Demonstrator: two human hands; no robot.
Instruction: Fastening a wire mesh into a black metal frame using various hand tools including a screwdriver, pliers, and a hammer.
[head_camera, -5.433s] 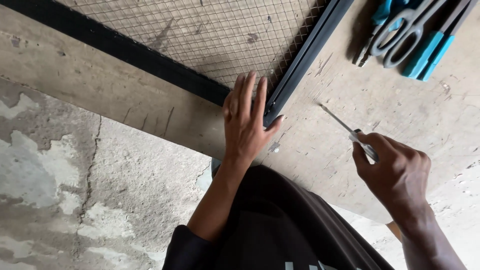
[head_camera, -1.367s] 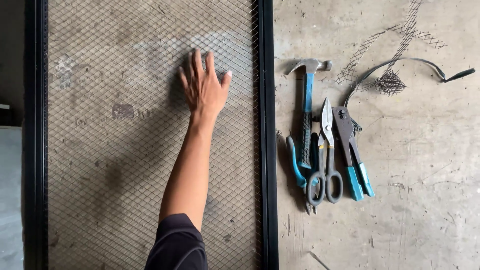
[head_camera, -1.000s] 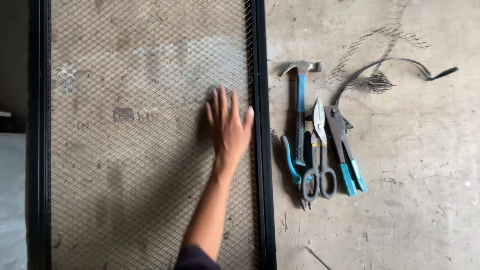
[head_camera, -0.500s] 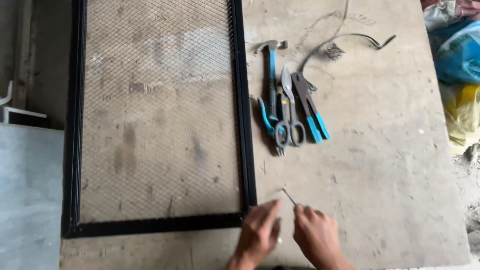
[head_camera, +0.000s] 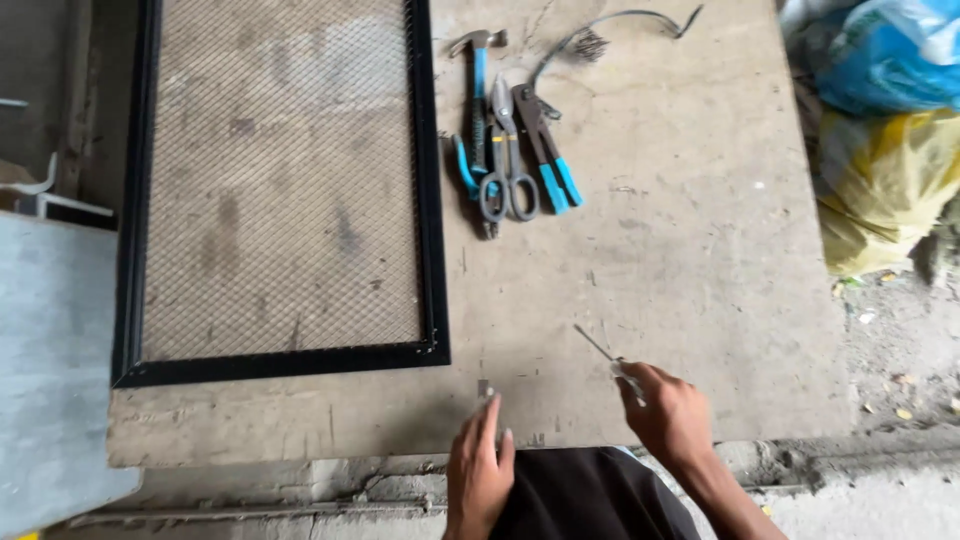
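Landmark: black metal frame with wire mesh infill (head_camera: 432, 200), lying flat on the worn grey-brown board tabletop (head_camera: 700, 260).

Right hand (head_camera: 668, 410) is down and to the right of the frame's near right corner, well apart from it, close to the tabletop's near edge. Fingers curled together, clamped on a thin silver metal rod (head_camera: 598, 347) that sticks out up-left from the fist, toward the frame. Rod tip is clear of the frame.

Left hand (head_camera: 480, 470) is just below the frame's near right corner, at the tabletop's near edge. Fingers extended and close together, tips on or just over the edge; something small and pale near the fingertips, too blurred to tell if it is gripped.

Just right of the frame's right rail, farther up: hammer with blue handle (head_camera: 477, 75), grey-handled scissors (head_camera: 505, 160), blue-handled snips (head_camera: 545, 150), side by side, touching or nearly so. Up-right of those, a bent dark wire with a scrap of mesh (head_camera: 610, 25).

Far right of the frame, off the tabletop: blue plastic bag (head_camera: 880, 60) and yellow plastic bag (head_camera: 885, 185). Left of the frame: grey metal sheet (head_camera: 50, 350).
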